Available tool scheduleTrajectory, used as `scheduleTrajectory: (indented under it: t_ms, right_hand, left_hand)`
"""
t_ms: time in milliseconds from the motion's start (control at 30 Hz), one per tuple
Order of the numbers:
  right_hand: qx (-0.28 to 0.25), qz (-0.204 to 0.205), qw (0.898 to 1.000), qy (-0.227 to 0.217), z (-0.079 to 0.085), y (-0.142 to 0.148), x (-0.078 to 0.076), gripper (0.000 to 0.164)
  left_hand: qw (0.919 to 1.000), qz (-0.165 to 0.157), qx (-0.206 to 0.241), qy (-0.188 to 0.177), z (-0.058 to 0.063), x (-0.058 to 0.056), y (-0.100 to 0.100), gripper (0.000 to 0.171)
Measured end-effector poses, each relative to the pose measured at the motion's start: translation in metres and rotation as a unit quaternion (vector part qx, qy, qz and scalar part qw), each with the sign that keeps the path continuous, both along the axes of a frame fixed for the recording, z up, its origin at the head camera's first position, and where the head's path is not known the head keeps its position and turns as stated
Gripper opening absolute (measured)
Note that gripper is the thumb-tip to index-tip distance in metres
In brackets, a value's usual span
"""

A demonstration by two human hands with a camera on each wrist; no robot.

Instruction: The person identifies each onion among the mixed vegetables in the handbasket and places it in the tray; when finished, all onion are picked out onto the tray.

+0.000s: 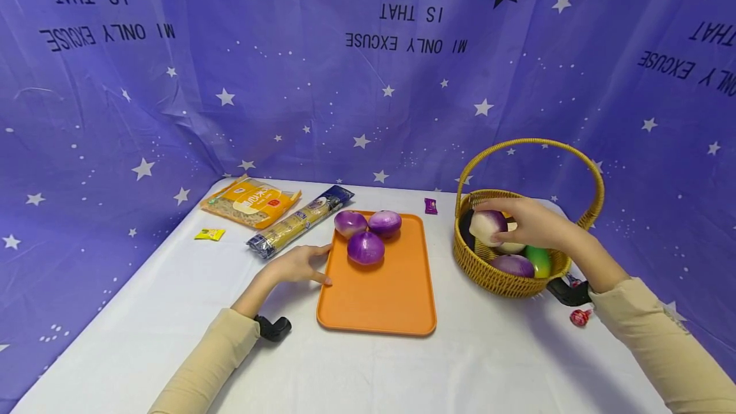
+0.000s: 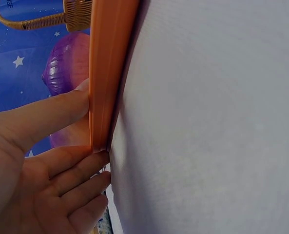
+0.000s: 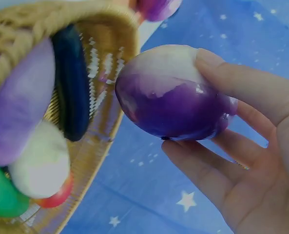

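My right hand (image 1: pixel 520 217) grips a purple-and-white onion (image 3: pixel 171 92) with thumb and fingers, over the wicker basket (image 1: pixel 489 278) in the head view. Beside that hand in the right wrist view, the basket holds a long dark vegetable (image 3: pixel 72 83), a purple piece (image 3: pixel 25 105), a white piece (image 3: pixel 42 161) and a green one (image 3: pixel 5 192). My left hand (image 1: pixel 293 265) touches the left edge of the orange tray (image 1: pixel 379 305), thumb at the rim (image 2: pixel 98 73) and fingers low against its outer side. Three purple onions (image 1: pixel 366 248) sit together at the tray's far end.
Left of the tray lie a long pasta packet (image 1: pixel 301 221), an orange food bag (image 1: pixel 251 202) and a yellow wrapped sweet (image 1: pixel 209 234). A purple sweet (image 1: pixel 430 206) is behind the tray, a red one (image 1: pixel 580 317) near the right forearm. The basket's tall handle (image 1: pixel 531 141) arches above it.
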State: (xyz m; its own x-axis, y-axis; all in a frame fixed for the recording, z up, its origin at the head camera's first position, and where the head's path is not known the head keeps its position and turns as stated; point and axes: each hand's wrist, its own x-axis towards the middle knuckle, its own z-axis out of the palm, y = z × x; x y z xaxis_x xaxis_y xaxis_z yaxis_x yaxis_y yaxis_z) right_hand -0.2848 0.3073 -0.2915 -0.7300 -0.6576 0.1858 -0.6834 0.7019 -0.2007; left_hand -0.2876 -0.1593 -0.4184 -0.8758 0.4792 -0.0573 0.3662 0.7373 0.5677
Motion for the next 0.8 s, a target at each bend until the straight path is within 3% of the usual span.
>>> scheduleTrajectory:
  t_ms: [300, 533, 800]
  right_hand:
    - [-0.036, 0.027, 0.998, 0.054, -0.009, -0.022, 0.018, 0.060]
    - [-0.062, 0.015, 0.997, 0.046, -0.022, -0.044, 0.027, 0.063]
    - [-0.096, 0.043, 0.994, 0.030, -0.050, -0.068, 0.023, 0.060]
  left_hand:
    - [1.0000, 0.000, 0.002, 0.001, -0.002, -0.001, -0.001, 0.088]
    - [1.0000, -0.002, 0.006, 0.000, -0.002, -0.002, -0.002, 0.088]
    - [1.0000, -0.001, 0.005, -0.006, -0.002, -0.002, -0.002, 0.088]
